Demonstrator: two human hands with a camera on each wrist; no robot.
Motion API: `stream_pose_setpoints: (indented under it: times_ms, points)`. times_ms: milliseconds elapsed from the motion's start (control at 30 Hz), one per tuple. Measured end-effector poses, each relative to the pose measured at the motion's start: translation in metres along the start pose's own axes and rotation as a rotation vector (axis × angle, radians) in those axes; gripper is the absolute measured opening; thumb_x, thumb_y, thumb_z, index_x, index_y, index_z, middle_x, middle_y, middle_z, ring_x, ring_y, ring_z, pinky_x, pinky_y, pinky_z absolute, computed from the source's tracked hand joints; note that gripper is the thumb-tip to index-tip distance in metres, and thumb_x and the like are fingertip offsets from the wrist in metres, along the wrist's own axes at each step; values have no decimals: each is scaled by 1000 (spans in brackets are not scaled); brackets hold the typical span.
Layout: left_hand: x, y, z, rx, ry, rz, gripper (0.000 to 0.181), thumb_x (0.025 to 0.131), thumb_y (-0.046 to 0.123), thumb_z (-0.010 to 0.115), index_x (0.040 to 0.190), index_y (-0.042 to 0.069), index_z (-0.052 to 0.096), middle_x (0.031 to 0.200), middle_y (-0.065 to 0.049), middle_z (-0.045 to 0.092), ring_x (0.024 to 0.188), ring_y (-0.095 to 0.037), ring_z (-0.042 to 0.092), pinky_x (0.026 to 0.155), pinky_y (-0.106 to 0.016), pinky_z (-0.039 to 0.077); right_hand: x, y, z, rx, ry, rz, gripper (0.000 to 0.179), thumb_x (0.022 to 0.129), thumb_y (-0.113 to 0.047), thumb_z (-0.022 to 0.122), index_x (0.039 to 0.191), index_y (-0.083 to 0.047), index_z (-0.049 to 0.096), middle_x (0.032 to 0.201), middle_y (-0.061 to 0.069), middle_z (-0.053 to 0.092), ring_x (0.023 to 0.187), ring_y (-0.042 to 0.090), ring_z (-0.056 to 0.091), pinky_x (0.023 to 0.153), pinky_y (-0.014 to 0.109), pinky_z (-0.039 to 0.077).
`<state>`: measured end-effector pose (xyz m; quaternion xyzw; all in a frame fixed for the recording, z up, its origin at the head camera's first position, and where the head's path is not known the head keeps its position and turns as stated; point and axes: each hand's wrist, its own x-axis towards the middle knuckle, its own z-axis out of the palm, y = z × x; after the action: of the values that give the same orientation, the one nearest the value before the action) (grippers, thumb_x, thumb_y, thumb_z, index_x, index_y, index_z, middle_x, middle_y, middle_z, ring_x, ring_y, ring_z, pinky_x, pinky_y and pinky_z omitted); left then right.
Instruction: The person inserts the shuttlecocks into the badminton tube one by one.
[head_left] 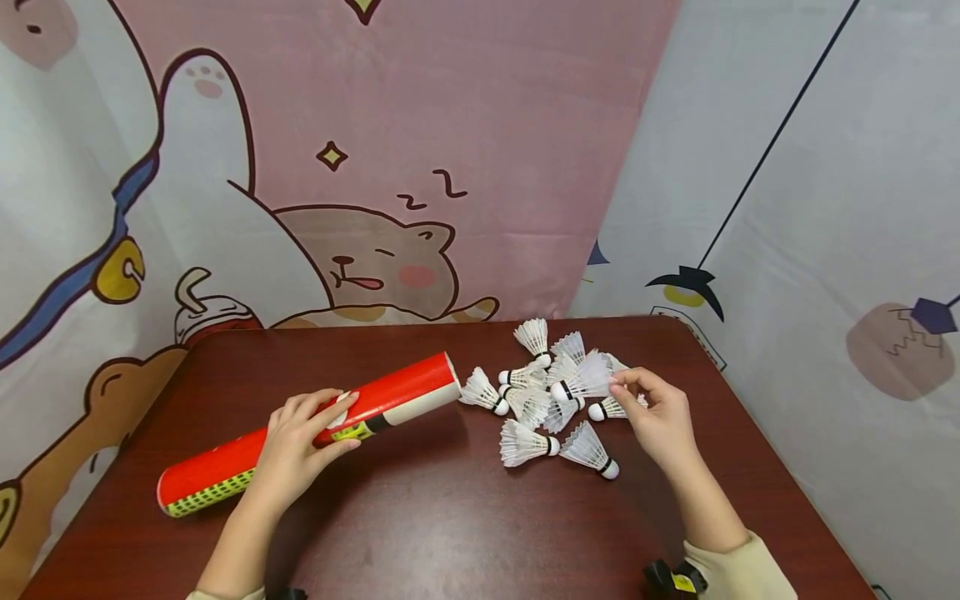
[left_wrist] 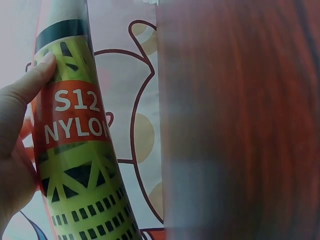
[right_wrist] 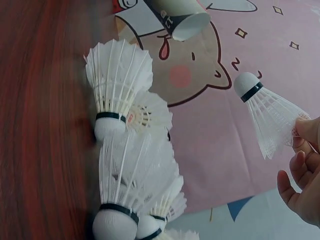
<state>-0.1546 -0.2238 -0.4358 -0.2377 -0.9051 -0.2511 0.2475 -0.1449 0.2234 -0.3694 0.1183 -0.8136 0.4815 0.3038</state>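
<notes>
My left hand (head_left: pixel 295 446) grips a red and yellow-green shuttlecock tube (head_left: pixel 408 387) around its middle. The tube slants, its white-rimmed end pointing toward the pile and higher than the other end. "S12 NYLON" is readable on the tube (left_wrist: pixel 82 160) in the left wrist view. Between thumb and fingertips, my right hand (head_left: pixel 662 421) pinches a white shuttlecock (head_left: pixel 590 377) by the skirt edge. In the right wrist view this shuttlecock (right_wrist: pixel 267 117) is held apart from the others, cork toward the tube. What is inside the tube is hidden.
Several white shuttlecocks (head_left: pixel 528 442) lie heaped and scattered on the dark red-brown table (head_left: pixel 450 525), right of the tube's end. Behind the table hangs a cartoon-printed cloth (head_left: pixel 525 167). A black strap device (head_left: pixel 675 577) sits at the right wrist.
</notes>
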Motion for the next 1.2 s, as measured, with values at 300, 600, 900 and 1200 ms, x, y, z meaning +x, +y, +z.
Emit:
stream_pose_setpoints:
  times_ms: [300, 600, 900, 1200]
  points:
    - [1, 3, 0, -8, 2, 23, 76, 63, 19, 89, 133, 23, 60, 126, -7, 55, 110, -29, 44, 86, -49, 28, 11, -4, 24, 84, -15, -18, 10, 78, 18, 67, 81, 8, 66, 74, 13, 60, 65, 9, 48, 58, 17, 37]
    - [1, 6, 2, -13, -14, 47, 64, 75, 42, 78, 133, 23, 60, 126, -6, 55, 112, -29, 45, 87, -49, 29, 15, -2, 49, 139, -33, 11, 7, 80, 14, 67, 83, 8, 66, 67, 13, 55, 64, 9, 46, 58, 20, 36]
    - [2, 7, 3, -14, -16, 54, 62, 79, 54, 66, 133, 23, 60, 126, -6, 55, 112, -29, 44, 86, -49, 29, 12, 1, 69, 177, -53, 29, 6, 80, 14, 67, 84, 9, 66, 68, 16, 59, 61, 11, 47, 54, 20, 37]
    - [1, 9, 4, -12, -24, 52, 68, 71, 34, 84, 133, 23, 60, 127, -6, 55, 113, -29, 44, 87, -49, 29, 5, -1, 89, 241, -91, 61, 5, 81, 13, 66, 85, 10, 66, 85, 22, 65, 66, 9, 51, 59, 21, 42]
